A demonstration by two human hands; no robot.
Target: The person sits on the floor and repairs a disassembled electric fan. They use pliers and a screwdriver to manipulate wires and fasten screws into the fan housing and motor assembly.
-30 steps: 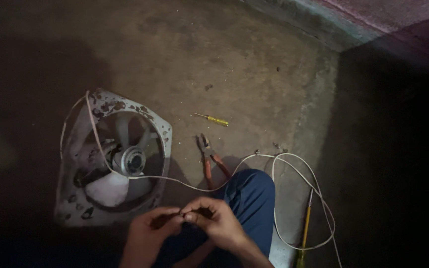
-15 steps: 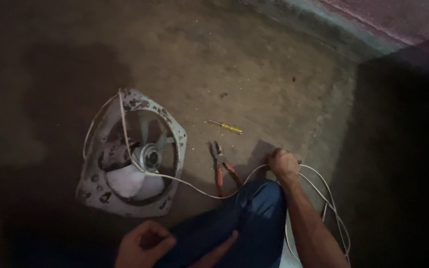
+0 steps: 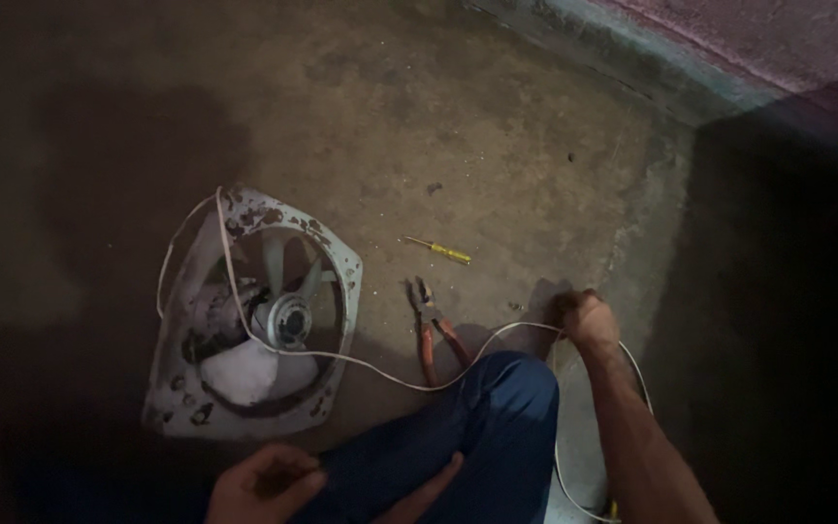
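My right hand (image 3: 589, 317) reaches out to the floor on the right and is closed on a white cable (image 3: 380, 368). That cable runs left over my blue-trousered knee (image 3: 501, 408) and across an old white exhaust fan (image 3: 254, 315) lying flat on the concrete. My left hand (image 3: 264, 482) rests low by my thigh, fingers curled, and whether it holds anything is hard to tell. Red-handled pliers (image 3: 434, 325) lie between the fan and my right hand. A yellow-handled screwdriver (image 3: 440, 251) lies just beyond them.
The floor is rough, stained concrete. A raised kerb and a pinkish wall (image 3: 729, 49) run across the top right. Deep shadow covers the right side and the lower left. More white cable loops down past my right forearm (image 3: 560, 456).
My hands were together at the cable one second ago. My right hand has since gone out to the right along the cable to the floor, and my left hand stayed low. The view has shifted.
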